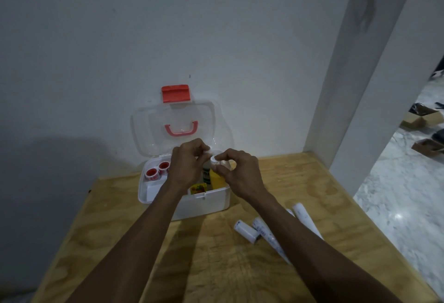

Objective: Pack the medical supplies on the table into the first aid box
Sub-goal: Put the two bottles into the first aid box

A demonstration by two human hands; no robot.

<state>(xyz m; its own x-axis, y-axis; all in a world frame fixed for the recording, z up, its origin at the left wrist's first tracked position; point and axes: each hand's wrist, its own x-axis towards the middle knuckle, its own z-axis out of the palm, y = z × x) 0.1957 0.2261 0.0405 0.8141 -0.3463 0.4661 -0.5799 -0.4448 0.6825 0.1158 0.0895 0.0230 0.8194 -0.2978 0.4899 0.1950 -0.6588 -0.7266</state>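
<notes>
The yellow bottle (217,179) stood upright in the first aid box (206,200), at its right side. The right hand (236,174) pinched its small white cap (214,158). The left hand (188,163) pinched something small and white above. The bottle looked light, hard and smooth, so the cap was probably a good place to hold.

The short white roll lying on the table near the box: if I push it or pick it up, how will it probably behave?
The short white roll lies on its side on the bare wooden table, so a push across its length would probably make it roll. It looks like wrapped bandage, so likely light and slightly soft. Its wrapper may be a little slippery.
</notes>
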